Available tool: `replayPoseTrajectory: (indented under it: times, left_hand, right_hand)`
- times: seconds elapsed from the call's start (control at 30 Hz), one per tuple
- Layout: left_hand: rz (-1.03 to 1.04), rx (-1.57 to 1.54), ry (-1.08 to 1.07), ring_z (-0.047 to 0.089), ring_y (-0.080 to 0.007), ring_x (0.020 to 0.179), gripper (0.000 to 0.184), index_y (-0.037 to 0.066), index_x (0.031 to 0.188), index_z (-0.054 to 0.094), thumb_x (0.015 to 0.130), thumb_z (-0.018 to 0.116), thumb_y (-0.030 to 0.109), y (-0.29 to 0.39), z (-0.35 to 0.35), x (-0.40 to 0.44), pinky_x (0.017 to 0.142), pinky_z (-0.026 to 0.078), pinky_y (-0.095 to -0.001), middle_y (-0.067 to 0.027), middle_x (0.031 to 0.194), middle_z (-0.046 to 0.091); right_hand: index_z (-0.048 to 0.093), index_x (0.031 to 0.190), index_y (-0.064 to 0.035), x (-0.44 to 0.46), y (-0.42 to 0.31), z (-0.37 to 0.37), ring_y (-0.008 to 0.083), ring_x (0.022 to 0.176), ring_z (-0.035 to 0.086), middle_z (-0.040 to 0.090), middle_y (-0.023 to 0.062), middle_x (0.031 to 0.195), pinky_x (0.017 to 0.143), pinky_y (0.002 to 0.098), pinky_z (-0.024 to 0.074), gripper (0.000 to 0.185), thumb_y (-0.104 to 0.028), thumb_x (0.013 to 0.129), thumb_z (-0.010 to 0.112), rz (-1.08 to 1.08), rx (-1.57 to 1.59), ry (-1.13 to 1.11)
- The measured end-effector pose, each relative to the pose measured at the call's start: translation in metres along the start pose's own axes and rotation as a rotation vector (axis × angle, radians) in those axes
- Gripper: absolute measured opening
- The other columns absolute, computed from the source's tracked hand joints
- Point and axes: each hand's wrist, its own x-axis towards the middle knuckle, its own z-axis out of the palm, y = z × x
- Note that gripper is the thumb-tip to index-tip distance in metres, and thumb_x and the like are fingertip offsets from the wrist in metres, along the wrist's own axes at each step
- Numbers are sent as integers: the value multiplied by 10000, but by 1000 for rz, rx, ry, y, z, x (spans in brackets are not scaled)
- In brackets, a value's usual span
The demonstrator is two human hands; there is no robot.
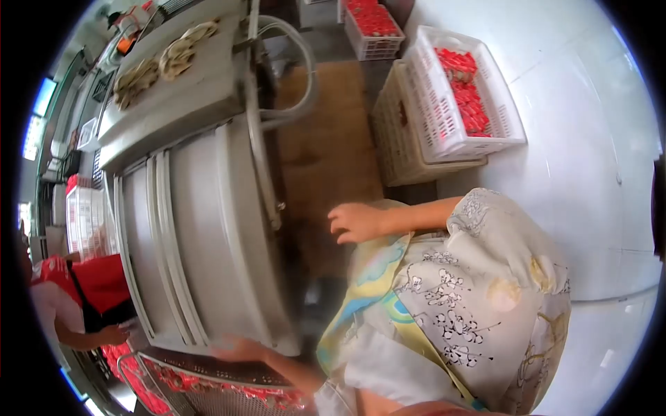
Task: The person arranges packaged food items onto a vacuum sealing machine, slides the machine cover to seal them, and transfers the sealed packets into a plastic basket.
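Note:
My right hand [357,223] hovers in front of my apron, fingers loosely bent and apart, with nothing in it. My left hand [239,350] is smeared by motion at the lower corner of a stainless-steel machine [198,243] with raised ribs across its flat top. I cannot tell whether it grips the edge. Just below that hand is a perforated metal basket [229,399] with shiny red packets [260,395] in it. I wear a pale flowered garment [451,312] and a yellow and blue apron [368,277].
Crumpled tan gloves or cloths [180,55] lie on the machine's far block. A clear hose [305,62] loops beside it. White crates [430,104] of red packets stand by the tiled wall. A co-worker in a red apron [104,281] stands at left, a hand near the packets.

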Motion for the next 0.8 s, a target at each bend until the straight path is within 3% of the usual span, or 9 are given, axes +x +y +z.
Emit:
replayPoseTrajectory:
  times: [0.13, 0.17, 0.23, 0.33, 0.47, 0.5, 0.63, 0.73, 0.8]
  left_hand:
    - [15, -353, -327, 452, -345, 1212, 531, -26, 1321, 404, 874, 634, 145, 162, 0, -46, 1039, 353, -405, -211, 1320, 461]
    - [18, -462, -355, 446, -335, 1219, 530, -19, 1326, 402, 872, 632, 128, 129, 37, -38, 1046, 346, -399, -204, 1327, 456]
    - [84, -582, -469, 436, -314, 1233, 531, -4, 1335, 398, 868, 630, 94, 143, 48, -20, 1059, 332, -387, -191, 1342, 444]
    - [-142, -875, -708, 439, -341, 1230, 532, -36, 1331, 395, 872, 629, 97, 224, 51, -69, 1061, 333, -415, -217, 1339, 441]
    - [256, -902, -732, 478, -261, 1198, 493, 3, 1330, 409, 874, 595, 14, 348, 50, -59, 1030, 356, -373, -147, 1308, 482]
    - [249, -1018, -773, 480, -254, 1200, 488, 5, 1326, 414, 868, 582, -16, 390, 48, -50, 1032, 354, -370, -139, 1310, 485]
    - [585, -1270, -864, 493, -223, 1201, 498, 13, 1301, 448, 828, 594, -45, 568, 54, -57, 998, 397, -360, -104, 1307, 489]
    - [700, -1403, -1157, 502, -220, 1189, 550, 29, 1319, 430, 809, 628, -29, 691, 63, -113, 976, 420, -364, -110, 1297, 488]
    - [676, -1276, -1402, 467, -259, 1224, 656, 2, 1353, 362, 803, 693, 131, 751, 93, -160, 996, 395, -388, -165, 1306, 463]
  right_hand:
    - [637, 1043, -67, -52, 32, -21, 346, 1216, 449, 492, 192, 1291, 995, 418, 392, 337, -273, 780, 682, -19, -3, 60]
    - [633, 1053, -75, -11, 6, 0, 342, 1213, 453, 494, 178, 1285, 992, 419, 396, 340, -273, 781, 684, -11, -67, 130]
    - [619, 1074, -82, 4, -15, -22, 340, 1204, 463, 490, 166, 1286, 983, 417, 407, 354, -271, 781, 688, 25, -58, 284]
    - [577, 1122, -80, -45, 50, -69, 347, 1185, 482, 474, 175, 1305, 967, 405, 427, 399, -246, 780, 698, 25, -79, 632]
    - [502, 1208, -60, -111, 106, -159, 371, 1199, 468, 453, 191, 1314, 982, 395, 404, 479, -197, 796, 706, 153, -164, 1070]
    - [496, 1214, -52, -122, 122, -178, 362, 1176, 489, 454, 188, 1305, 972, 392, 412, 490, -195, 797, 710, 251, -180, 1165]
    - [423, 1289, -14, -155, 235, -212, 348, 1155, 506, 445, 200, 1297, 934, 382, 444, 621, -248, 792, 714, 431, 130, 1389]
    - [368, 1332, 15, -164, 325, -229, 363, 1197, 459, 424, 219, 1309, 983, 396, 403, 712, -281, 784, 714, 617, 139, 1409]
    - [335, 1355, 30, -156, 373, -228, 371, 1237, 415, 407, 231, 1325, 1024, 409, 362, 762, -298, 780, 713, 732, 54, 1411]
